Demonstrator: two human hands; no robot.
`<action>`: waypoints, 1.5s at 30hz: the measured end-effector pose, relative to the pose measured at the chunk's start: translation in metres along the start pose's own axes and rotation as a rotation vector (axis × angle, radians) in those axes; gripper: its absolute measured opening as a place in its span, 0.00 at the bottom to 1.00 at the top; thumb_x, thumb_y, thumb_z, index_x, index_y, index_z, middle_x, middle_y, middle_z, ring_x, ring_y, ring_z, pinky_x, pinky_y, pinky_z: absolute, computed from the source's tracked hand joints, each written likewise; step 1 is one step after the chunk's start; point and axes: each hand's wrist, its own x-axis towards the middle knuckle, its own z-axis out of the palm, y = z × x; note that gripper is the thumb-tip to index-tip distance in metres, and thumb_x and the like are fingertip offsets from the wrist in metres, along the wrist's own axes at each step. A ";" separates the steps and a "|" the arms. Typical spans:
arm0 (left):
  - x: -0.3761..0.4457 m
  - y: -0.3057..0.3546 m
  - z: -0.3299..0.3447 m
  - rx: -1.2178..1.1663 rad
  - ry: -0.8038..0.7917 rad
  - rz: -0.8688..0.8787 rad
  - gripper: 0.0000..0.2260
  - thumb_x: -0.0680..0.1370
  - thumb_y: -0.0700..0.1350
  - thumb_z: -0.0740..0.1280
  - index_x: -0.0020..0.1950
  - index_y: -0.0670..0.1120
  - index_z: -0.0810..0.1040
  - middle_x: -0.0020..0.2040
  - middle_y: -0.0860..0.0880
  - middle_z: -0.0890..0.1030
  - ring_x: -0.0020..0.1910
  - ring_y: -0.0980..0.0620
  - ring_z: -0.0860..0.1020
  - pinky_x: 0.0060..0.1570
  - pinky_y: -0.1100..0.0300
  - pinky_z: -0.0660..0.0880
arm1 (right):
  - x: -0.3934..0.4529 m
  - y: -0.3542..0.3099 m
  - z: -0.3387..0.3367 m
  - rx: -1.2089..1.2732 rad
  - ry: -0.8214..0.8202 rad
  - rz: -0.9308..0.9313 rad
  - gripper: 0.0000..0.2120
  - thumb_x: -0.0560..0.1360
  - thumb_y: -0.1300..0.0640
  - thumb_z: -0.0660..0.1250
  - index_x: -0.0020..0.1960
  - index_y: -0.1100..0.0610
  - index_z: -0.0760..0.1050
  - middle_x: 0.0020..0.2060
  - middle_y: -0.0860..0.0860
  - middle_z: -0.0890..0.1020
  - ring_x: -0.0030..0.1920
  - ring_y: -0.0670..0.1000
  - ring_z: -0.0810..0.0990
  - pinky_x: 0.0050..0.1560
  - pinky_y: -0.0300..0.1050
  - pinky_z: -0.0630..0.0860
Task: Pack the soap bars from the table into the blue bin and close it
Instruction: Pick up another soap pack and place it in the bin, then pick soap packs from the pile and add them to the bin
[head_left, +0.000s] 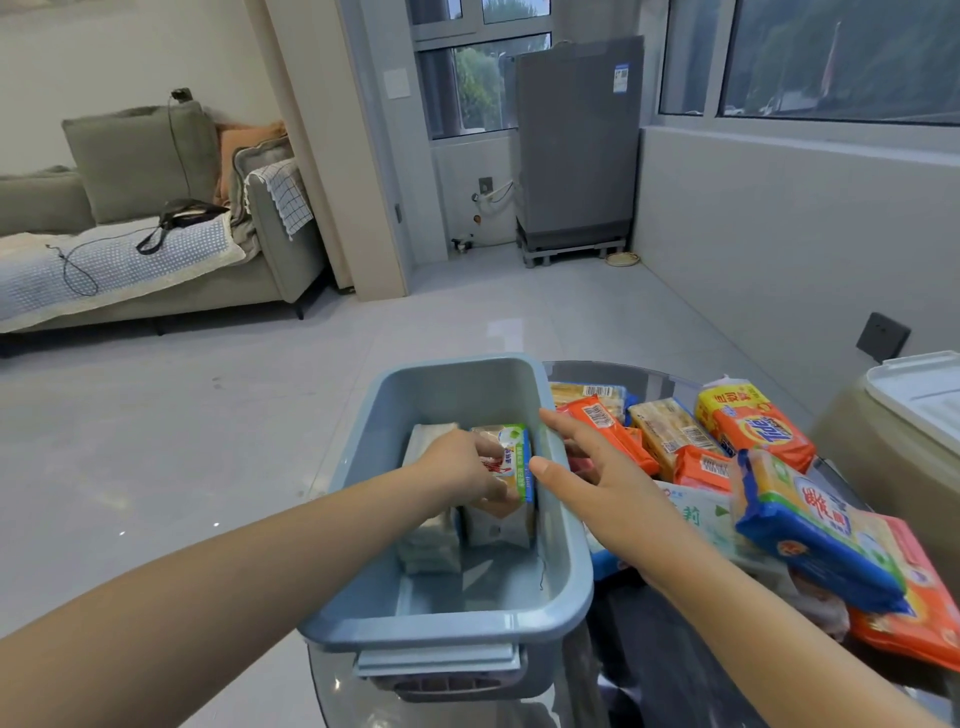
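The blue bin (563, 587) stands open on the glass table, in front of me. Inside it, my left hand (462, 467) grips a green-and-white soap pack (511, 457) standing on edge beside pale wrapped soap packs (428, 540). My right hand (597, 478) hovers over the bin's right rim with fingers spread, holding nothing. To the right on the table lie several soap packs: an orange Tide one (758, 426), tan ones (667, 431), and a blue-and-yellow one (815, 530).
The round glass table (649, 379) carries the bin and the pile. A white lid (919, 395) rests on a beige surface at the far right. A sofa stands at the left and a grey washing machine at the back, across an open tiled floor.
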 end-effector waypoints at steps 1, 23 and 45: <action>0.000 0.000 0.001 0.009 0.004 0.006 0.21 0.68 0.43 0.75 0.61 0.47 0.77 0.51 0.49 0.77 0.48 0.51 0.76 0.47 0.65 0.71 | 0.000 0.000 0.000 0.002 -0.003 0.002 0.24 0.74 0.44 0.64 0.66 0.33 0.61 0.49 0.28 0.67 0.48 0.31 0.69 0.34 0.27 0.68; -0.017 0.019 -0.012 -0.195 0.138 0.041 0.20 0.74 0.50 0.69 0.65 0.46 0.75 0.58 0.49 0.79 0.53 0.52 0.77 0.49 0.62 0.71 | -0.014 -0.003 -0.012 0.082 -0.051 0.007 0.19 0.74 0.45 0.63 0.62 0.31 0.64 0.50 0.36 0.76 0.49 0.37 0.77 0.37 0.32 0.77; -0.040 0.115 0.056 -0.174 -0.022 0.363 0.12 0.76 0.51 0.64 0.58 0.52 0.77 0.49 0.54 0.78 0.47 0.61 0.76 0.37 0.68 0.70 | -0.039 0.028 -0.134 -0.360 0.332 -0.009 0.08 0.73 0.55 0.67 0.50 0.46 0.78 0.44 0.39 0.79 0.46 0.38 0.76 0.43 0.33 0.69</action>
